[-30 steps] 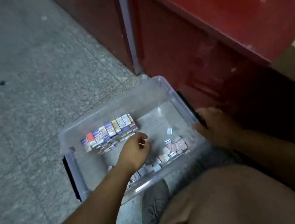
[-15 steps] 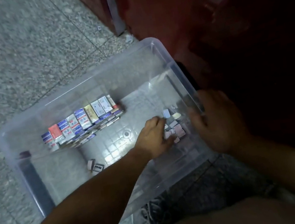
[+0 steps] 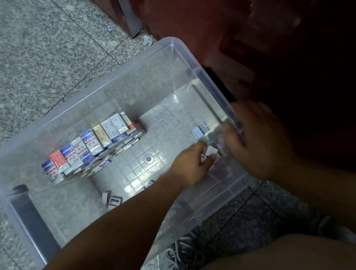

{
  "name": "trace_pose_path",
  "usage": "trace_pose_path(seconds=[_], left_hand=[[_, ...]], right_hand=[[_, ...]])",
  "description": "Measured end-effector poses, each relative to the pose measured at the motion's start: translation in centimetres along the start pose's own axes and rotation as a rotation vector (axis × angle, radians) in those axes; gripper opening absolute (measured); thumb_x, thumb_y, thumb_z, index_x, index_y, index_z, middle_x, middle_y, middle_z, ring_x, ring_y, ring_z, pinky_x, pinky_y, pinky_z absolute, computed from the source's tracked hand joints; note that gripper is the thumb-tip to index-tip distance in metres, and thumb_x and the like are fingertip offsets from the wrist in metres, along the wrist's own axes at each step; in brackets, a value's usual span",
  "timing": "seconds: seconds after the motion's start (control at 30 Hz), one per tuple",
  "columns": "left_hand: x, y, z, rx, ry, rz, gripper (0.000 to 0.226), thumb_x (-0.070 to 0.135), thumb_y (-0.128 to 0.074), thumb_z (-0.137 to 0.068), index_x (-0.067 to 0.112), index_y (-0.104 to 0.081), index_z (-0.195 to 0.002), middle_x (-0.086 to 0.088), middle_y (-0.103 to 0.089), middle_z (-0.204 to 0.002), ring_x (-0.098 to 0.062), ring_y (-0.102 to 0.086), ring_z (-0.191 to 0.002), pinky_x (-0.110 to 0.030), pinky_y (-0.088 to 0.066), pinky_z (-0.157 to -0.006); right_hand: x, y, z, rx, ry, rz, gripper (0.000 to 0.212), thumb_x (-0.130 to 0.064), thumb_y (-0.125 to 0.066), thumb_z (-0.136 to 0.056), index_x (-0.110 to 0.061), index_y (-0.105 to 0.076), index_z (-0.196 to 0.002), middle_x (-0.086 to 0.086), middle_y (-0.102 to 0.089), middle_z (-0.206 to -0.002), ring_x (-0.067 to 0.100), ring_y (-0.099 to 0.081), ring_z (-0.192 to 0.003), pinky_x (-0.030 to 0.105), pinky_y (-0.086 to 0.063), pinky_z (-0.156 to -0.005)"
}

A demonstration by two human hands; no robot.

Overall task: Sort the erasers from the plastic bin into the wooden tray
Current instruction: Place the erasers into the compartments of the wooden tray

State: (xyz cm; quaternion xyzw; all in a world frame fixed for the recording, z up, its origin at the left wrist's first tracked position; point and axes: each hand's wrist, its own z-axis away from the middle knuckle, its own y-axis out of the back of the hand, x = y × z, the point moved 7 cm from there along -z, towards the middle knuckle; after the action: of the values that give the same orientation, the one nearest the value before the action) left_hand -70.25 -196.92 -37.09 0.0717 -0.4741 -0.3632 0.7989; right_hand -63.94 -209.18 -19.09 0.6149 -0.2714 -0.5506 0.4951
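The small pale pink rubber erasers lie loose in the right corner of the clear plastic bin. They look light, firm and grippy, best pinched across their short sides. The left hand curls round some; the right hand grips the bin's rim.

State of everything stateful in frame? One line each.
plastic bin, lidless, holding erasers.
stacked erasers, wrapped, packed in a row inside the bin.
two loose erasers, lying untouched on the bin floor.
pink eraser, held in the left fingers.
left hand, inside the bin, curled round the pink eraser.
right hand, gripping the bin's right rim.
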Motion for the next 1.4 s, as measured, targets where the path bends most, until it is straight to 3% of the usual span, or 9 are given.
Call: trace_pose_path(seconds=[0.17,0.4,0.6,0.73,0.87,1.03,1.1,1.3,1.4], left_hand=[[-0.5,-0.5,-0.1,-0.043,0.116,0.105,0.024,0.050,-0.055,-0.099,0.030,-0.044,-0.101,0.008,-0.064,-0.094,-0.012,-0.062,-0.082,-0.035,-0.050,-0.077],[-0.3,-0.2,0.5,-0.013,0.113,0.125,0.019,0.038,-0.065,-0.095,0.029,-0.068,-0.111,0.005,-0.071,-0.104,-0.013,-0.067,-0.089,-0.031,-0.054,-0.084],[0.6,3.5,3.0,0.085,0.153,0.327,0.003,0.027,-0.068,-0.092,0.029,-0.070,-0.091,0.014,-0.069,-0.084,0.000,-0.058,-0.062,-0.021,-0.046,-0.062],[2.8,6.8,6.6,0.165,0.159,0.470,0.023,0.022,-0.063,-0.096,0.033,-0.063,-0.076,0.013,-0.056,-0.058,-0.009,-0.055,-0.049,-0.023,-0.040,-0.051],[7.9,10.5,10.2,0.178,0.091,0.579,0.014,0.023,-0.064,-0.099,0.022,-0.061,-0.086,-0.005,-0.055,-0.068,-0.020,-0.064,-0.050,-0.027,-0.038,-0.050],[17.2,15.3,14.6,0.145,-0.067,0.559,0.023,0.025,-0.069,-0.097,0.003,-0.065,-0.095,-0.012,-0.066,-0.072,-0.011,-0.054,-0.049,-0.019,-0.027,-0.043],[21.6,16.8,16.4,0.117,-0.147,0.535,0.021,0.025,-0.071,-0.095,0.004,-0.067,-0.095,-0.016,-0.063,-0.071,-0.010,-0.049,-0.050,-0.019,-0.027,-0.043],[35.8,17.1,21.6,-0.006,-0.399,0.400,0.012,0.019,-0.070,-0.095,0.016,-0.070,-0.084,0.003,-0.053,-0.057,-0.008,-0.041,-0.047,-0.016,-0.029,-0.042],[41.3,15.3,23.1,-0.089,-0.471,0.298,0.009,0.024,-0.074,-0.092,0.018,-0.076,-0.086,-0.006,-0.052,-0.064,-0.017,-0.042,-0.055,-0.021,-0.033,-0.046]], right_hand=[[0.2,-0.3,0.0,-0.018,0.000,0.006,0.043,-0.041,-0.038,-0.093,-0.009,-0.059,-0.114,0.010,-0.061,-0.108,0.029,-0.053,-0.103,0.037,-0.040,-0.083],[0.1,-0.1,0.1,0.004,0.015,-0.008,0.042,-0.039,-0.040,-0.091,-0.008,-0.059,-0.112,0.012,-0.061,-0.105,0.032,-0.053,-0.101,0.038,-0.040,-0.080],[0.2,-0.3,0.2,-0.001,0.007,0.020,0.043,-0.039,-0.039,-0.091,-0.008,-0.059,-0.112,0.014,-0.060,-0.102,0.035,-0.054,-0.098,0.040,-0.043,-0.078],[-0.3,-0.2,0.4,-0.103,-0.019,0.063,0.056,-0.046,-0.034,-0.089,-0.006,-0.059,-0.120,0.020,-0.062,-0.109,0.041,-0.057,-0.102,0.045,-0.047,-0.084],[-0.8,3.6,1.5,-0.117,-0.083,-0.036,0.044,-0.034,-0.057,-0.095,-0.010,-0.056,-0.131,0.016,-0.060,-0.120,0.037,-0.056,-0.111,0.042,-0.046,-0.092],[-3.5,13.9,4.8,-0.011,0.092,-0.242,0.017,-0.010,-0.065,-0.092,-0.016,-0.072,-0.107,-0.005,-0.063,-0.092,0.010,-0.060,-0.080,0.023,-0.049,-0.078],[-4.5,18.6,6.8,0.007,0.118,-0.289,0.020,-0.013,-0.065,-0.093,-0.022,-0.072,-0.109,-0.012,-0.063,-0.094,0.004,-0.059,-0.081,0.009,-0.042,-0.073],[-6.8,30.0,12.1,0.134,0.341,-0.337,0.058,0.003,-0.066,-0.089,-0.038,-0.063,-0.130,-0.018,-0.053,-0.117,0.008,-0.061,-0.101,0.023,-0.049,-0.086],[-5.8,33.2,14.0,0.159,0.351,-0.323,0.063,0.005,-0.064,-0.089,-0.041,-0.061,-0.131,-0.011,-0.050,-0.123,0.009,-0.060,-0.106,0.023,-0.049,-0.089]])
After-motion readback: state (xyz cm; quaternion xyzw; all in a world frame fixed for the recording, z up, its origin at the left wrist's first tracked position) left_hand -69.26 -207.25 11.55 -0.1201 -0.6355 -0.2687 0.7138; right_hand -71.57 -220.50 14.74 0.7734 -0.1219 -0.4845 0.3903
